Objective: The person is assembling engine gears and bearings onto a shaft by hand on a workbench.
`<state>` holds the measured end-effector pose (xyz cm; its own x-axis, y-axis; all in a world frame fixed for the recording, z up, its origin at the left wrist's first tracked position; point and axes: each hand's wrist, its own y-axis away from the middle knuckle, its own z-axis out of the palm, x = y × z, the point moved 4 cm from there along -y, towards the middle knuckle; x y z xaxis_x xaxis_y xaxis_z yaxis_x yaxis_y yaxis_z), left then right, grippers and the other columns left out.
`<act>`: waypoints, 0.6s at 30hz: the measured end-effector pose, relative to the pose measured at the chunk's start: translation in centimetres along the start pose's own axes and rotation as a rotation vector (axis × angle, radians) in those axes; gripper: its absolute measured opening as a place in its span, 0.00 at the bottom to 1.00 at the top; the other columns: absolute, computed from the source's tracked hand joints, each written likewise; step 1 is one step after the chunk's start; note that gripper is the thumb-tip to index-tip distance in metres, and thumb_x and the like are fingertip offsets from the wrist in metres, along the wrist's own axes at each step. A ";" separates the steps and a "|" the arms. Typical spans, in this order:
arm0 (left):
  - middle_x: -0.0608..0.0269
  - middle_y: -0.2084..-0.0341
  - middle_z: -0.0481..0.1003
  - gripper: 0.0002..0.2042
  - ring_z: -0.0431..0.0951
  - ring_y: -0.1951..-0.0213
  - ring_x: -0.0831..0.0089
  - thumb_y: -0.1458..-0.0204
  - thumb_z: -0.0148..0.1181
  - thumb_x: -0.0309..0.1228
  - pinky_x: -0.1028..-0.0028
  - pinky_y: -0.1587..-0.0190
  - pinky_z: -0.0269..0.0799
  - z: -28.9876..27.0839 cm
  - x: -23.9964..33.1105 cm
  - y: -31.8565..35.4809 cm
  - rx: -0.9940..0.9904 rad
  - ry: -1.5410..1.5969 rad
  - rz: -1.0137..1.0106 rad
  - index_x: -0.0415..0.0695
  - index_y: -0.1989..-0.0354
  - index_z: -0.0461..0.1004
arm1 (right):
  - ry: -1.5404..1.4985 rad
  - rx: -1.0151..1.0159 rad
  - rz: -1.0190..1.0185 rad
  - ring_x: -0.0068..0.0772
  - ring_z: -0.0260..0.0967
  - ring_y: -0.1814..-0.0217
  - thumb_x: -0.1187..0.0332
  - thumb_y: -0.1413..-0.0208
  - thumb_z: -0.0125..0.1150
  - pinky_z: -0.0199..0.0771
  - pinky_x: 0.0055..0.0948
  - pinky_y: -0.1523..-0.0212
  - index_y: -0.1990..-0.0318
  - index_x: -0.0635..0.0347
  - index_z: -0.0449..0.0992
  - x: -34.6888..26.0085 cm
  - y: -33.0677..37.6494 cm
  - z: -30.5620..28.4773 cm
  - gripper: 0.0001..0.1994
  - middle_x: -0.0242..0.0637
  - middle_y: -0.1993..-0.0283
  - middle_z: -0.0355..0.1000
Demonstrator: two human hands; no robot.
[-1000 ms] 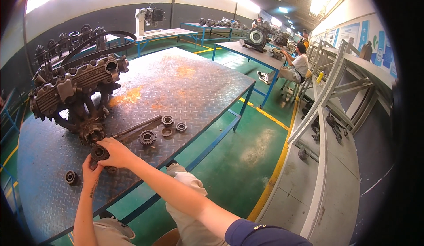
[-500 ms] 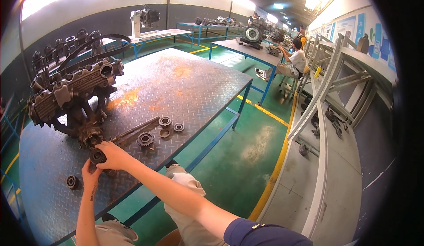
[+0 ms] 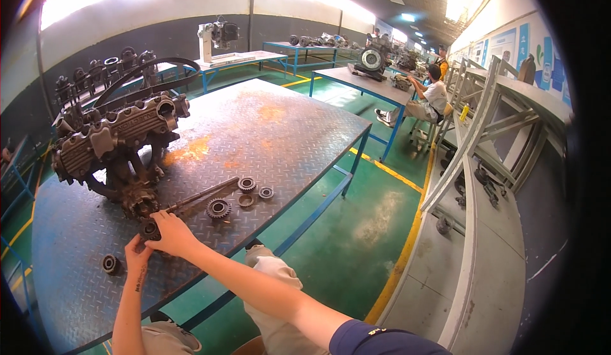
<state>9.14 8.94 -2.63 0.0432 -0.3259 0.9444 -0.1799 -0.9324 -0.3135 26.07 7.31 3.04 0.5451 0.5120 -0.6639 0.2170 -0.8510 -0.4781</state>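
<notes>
Both my hands meet on a small dark round gear part [image 3: 150, 230] just in front of a grey finned engine block [image 3: 114, 140] on a steel tread-plate table [image 3: 267, 126]. My right hand [image 3: 173, 234] grips the part from the right. My left hand [image 3: 135, 252] holds it from below. A long metal shaft [image 3: 202, 195] lies beside my right hand. Three small gears and rings [image 3: 245, 191] lie past the shaft. A lone bearing [image 3: 110, 264] sits left of my left hand.
A black belt [image 3: 147, 68] arches over the engine. Blue-framed tables [image 3: 356, 81] with more machinery stand behind. A seated person [image 3: 428, 100] works at the far table. Grey metal frames [image 3: 484, 132] line the right side above the green floor [image 3: 356, 227].
My hands stay on the dark part by the engine; they have barely shifted. The view moved slightly.
</notes>
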 end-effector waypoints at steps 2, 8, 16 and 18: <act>0.64 0.59 0.76 0.17 0.74 0.57 0.77 0.49 0.63 0.21 0.76 0.52 0.70 -0.3 -0.3 -0.1 -0.003 0.005 0.006 0.34 0.50 0.73 | 0.000 0.011 0.031 0.55 0.62 0.42 0.56 0.60 0.72 0.64 0.43 0.41 0.42 0.69 0.65 -0.1 0.1 0.0 0.38 0.53 0.45 0.65; 0.62 0.55 0.75 0.21 0.74 0.54 0.75 0.51 0.65 0.21 0.75 0.50 0.70 0.3 0.4 0.3 -0.003 0.058 0.005 0.34 0.48 0.71 | 0.067 0.037 -0.202 0.58 0.55 0.37 0.48 0.52 0.66 0.56 0.45 0.35 0.36 0.68 0.58 1.1 -0.2 -1.6 0.42 0.56 0.38 0.59; 0.57 0.53 0.75 0.27 0.75 0.51 0.69 0.57 0.70 0.22 0.72 0.50 0.72 0.1 0.6 0.7 0.037 -0.010 -0.021 0.34 0.45 0.69 | 0.302 0.151 0.065 0.55 0.57 0.39 0.51 0.45 0.59 0.60 0.46 0.42 0.46 0.66 0.68 7.1 -0.3 -4.2 0.28 0.55 0.44 0.62; 0.56 0.53 0.75 0.28 0.75 0.50 0.68 0.57 0.71 0.23 0.71 0.50 0.72 -0.2 0.1 0.6 0.047 -0.038 -0.015 0.34 0.45 0.69 | 0.559 -0.047 0.253 0.56 0.59 0.41 0.51 0.47 0.62 0.62 0.51 0.44 0.45 0.64 0.67 9.1 0.6 -3.5 0.29 0.52 0.45 0.64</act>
<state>8.89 8.33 -2.68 0.0827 -0.3166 0.9449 -0.1328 -0.9432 -0.3044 34.00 11.04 -1.22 0.9235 0.1662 -0.3457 0.0542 -0.9487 -0.3114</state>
